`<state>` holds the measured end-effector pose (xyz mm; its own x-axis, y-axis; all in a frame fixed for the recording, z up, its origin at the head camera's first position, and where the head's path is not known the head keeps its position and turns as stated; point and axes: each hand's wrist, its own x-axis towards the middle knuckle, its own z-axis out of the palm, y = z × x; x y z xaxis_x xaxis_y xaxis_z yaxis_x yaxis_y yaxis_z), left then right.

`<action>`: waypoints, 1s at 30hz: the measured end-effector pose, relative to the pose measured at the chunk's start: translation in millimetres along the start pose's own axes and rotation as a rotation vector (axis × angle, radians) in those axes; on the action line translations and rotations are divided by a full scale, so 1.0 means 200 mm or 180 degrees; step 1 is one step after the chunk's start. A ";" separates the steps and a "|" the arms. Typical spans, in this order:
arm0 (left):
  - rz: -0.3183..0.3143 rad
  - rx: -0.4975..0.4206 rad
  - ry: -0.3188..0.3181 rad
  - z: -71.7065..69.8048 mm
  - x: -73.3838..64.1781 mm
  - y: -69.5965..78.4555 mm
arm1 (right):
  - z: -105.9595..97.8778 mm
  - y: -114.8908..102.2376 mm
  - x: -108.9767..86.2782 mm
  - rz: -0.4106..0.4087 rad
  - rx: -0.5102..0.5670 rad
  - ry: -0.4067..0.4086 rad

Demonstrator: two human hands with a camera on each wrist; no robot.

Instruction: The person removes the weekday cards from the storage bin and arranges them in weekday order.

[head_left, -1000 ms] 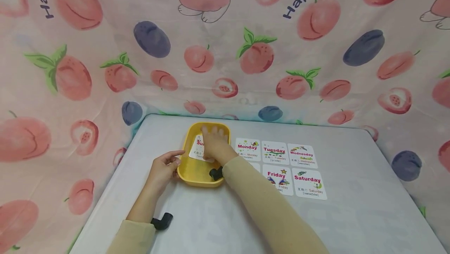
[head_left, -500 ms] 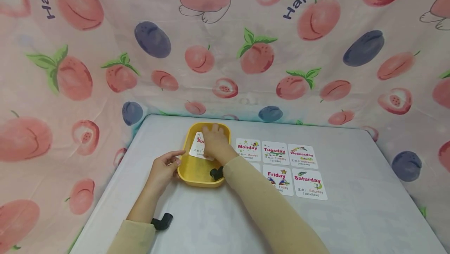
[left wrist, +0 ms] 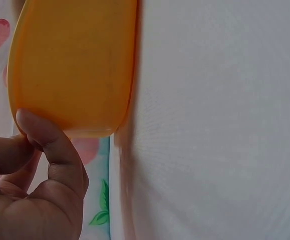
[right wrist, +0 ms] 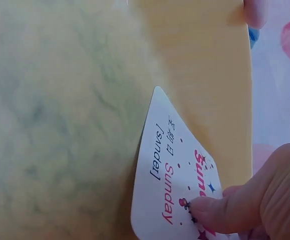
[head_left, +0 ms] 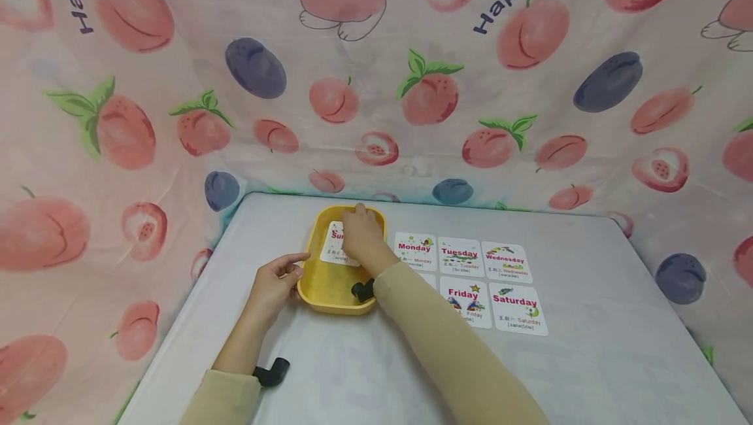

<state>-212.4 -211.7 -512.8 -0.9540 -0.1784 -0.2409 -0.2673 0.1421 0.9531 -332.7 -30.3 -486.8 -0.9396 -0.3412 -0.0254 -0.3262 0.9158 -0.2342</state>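
Observation:
My right hand [head_left: 363, 237] is inside the yellow plastic tray [head_left: 314, 289], pinching a white "Sunday" word card [head_left: 335, 254]. In the right wrist view, the thumb lies on the printed face of the card [right wrist: 157, 165], with other fingers hidden behind it. The card leans at a slant over the tray floor. At the tray's left side, my left hand [head_left: 274, 284] holds the rim between thumb and fingers. The left wrist view has the thumb of that hand [left wrist: 49, 170] against the outer wall of the tray [left wrist: 77, 65].
Right of the tray lie cards in two rows: Monday [head_left: 415, 252], Tuesday [head_left: 461, 257] and Wednesday [head_left: 506, 261] behind, Friday [head_left: 465, 302] and Saturday [head_left: 519, 308] in front. The right forearm partly covers another front card [head_left: 428, 278]. A fruit-print cloth [head_left: 376, 118] hangs behind the white table [head_left: 588, 346].
The right hand's fingers have drawn together on the Sunday card, and the card has shifted slightly to the right within the tray. The left hand stays at the rim.

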 end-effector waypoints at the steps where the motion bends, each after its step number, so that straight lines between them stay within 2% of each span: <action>1: -0.0002 0.0002 0.0002 0.00 0.00 0.00 | 0.00 0.00 0.00 -0.0008 0.0001 0.0022; 19: -0.0018 0.0045 0.0014 0.00 0.01 0.00 | 0.00 0.01 0.05 -0.0266 -0.0124 0.0371; 22: -0.0025 0.0032 0.0006 0.00 0.01 -0.01 | -0.02 0.02 0.05 -0.0249 0.0003 0.0386; 30: 0.0002 -0.0030 0.0003 0.00 0.01 0.00 | -0.04 0.04 0.04 -0.0164 0.0685 0.0427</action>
<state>-213.5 -211.8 -513.9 -0.9540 -0.1792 -0.2402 -0.2654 0.1330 0.9549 -344.1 -24.0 -481.6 -0.9323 -0.3419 0.1177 -0.3580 0.8269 -0.4337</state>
